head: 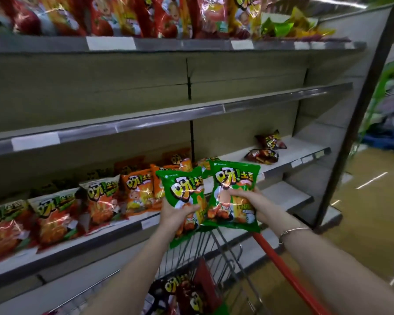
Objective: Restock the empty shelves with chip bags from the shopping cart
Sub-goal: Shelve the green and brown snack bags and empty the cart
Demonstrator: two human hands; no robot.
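bare left hand [176, 214] and forearm, bare right hand [250, 198] and forearm, thin silver-coloured bracelet [293, 231] on right wrist

a glossy yellowish floor [373, 201] fills the right side, streaked with reflected light. at the far right edge a blurred green display [383, 87] stands above a low blue base [382, 139]. white price labels [110, 43] are too blurred to read.

A: Anything legible?
B: The logo "呀!土豆", in large letters, on the left green bag [182, 185] and the right green bag [233, 176].
A: Elsewhere?
B: The same logo is on the orange bags [139, 189] and red bags [52, 214] on the shelf [114, 233]. Part of it shows on a dark bag [180, 289] in the cart [216, 248]. The small print is blurred.
A: The tags [110, 43]?
B: White, too blurred to read.
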